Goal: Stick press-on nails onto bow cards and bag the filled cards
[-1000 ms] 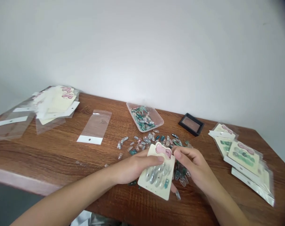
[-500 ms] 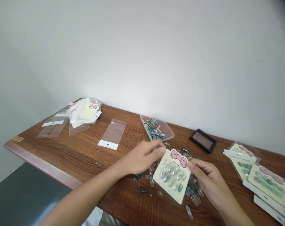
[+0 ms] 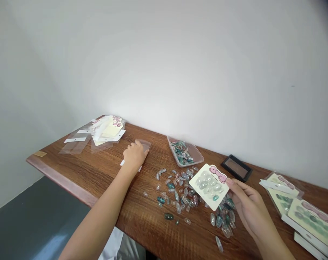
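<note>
In my right hand [image 3: 246, 200] is a cream card of press-on nails [image 3: 209, 186], pinched at its corner beside the pink bow. Rows of pale glossy nails and one teal nail sit on the card, which is tilted over the loose nails. My left hand [image 3: 134, 157] lies over a clear plastic bag [image 3: 144, 144] with a white header strip. Its fingers are curled on the bag and its thumb is at the right edge; the fingertips are partly hidden. Loose press-on nails [image 3: 184, 195] in clear and teal are scattered across the table between my hands.
Near the wall stands a clear plastic tray [image 3: 197, 155] of nails, with a black framed box [image 3: 236, 168] to its right. Bagged nail cards [image 3: 311, 218] are stacked at the right. Empty bags and bow cards [image 3: 109, 130] lie piled at the back left of the wooden table [image 3: 99, 173].
My left hand has let go of the card and moved left onto the clear bag. My right hand keeps the card, now slightly higher and turned. The view has shifted slightly.
</note>
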Demonstrator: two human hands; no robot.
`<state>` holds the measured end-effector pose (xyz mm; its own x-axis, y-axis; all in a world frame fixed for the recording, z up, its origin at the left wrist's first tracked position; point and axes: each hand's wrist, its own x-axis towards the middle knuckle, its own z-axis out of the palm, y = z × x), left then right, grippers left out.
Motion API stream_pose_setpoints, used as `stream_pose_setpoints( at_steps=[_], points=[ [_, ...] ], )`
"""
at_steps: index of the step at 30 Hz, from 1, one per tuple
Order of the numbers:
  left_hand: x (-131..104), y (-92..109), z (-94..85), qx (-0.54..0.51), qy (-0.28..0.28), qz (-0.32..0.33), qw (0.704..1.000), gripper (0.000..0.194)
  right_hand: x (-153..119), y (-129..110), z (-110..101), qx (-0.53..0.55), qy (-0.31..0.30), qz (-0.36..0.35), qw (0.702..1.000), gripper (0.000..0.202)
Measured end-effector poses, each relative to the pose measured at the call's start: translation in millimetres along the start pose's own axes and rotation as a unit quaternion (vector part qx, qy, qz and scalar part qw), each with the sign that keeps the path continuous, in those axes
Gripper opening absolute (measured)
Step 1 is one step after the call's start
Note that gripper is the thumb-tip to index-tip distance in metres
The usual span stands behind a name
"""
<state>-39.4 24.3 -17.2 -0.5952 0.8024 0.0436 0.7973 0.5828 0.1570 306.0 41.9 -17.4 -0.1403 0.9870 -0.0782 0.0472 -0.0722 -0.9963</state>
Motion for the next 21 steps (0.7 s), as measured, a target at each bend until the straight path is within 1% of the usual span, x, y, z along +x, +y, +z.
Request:
stream_pose_setpoints(
  at_steps=[4,11,19,21],
  points=[
    [1,-2,-0.2,0.015,0.010,0.006,1.000,0.038,1,0,1,-0.014,-0.003,-0.006,1.000,0.036],
    [9,-14,2.7,0.021,0.053,0.013,0.998,0.037,2,2,0,-0.031,-0.019,-0.020,0.999,0.036],
    [13,-16,5.7,0.004,0.141,-0.039,0.989,0.040,2,0,2,-0.017,-0.017,-0.029,0.999,0.036],
    [14,-16,8.3,-0.008,0.154,-0.047,0.987,0.050,2,-1,2,-0.020,-0.018,-0.031,0.999,0.036]
  ],
)
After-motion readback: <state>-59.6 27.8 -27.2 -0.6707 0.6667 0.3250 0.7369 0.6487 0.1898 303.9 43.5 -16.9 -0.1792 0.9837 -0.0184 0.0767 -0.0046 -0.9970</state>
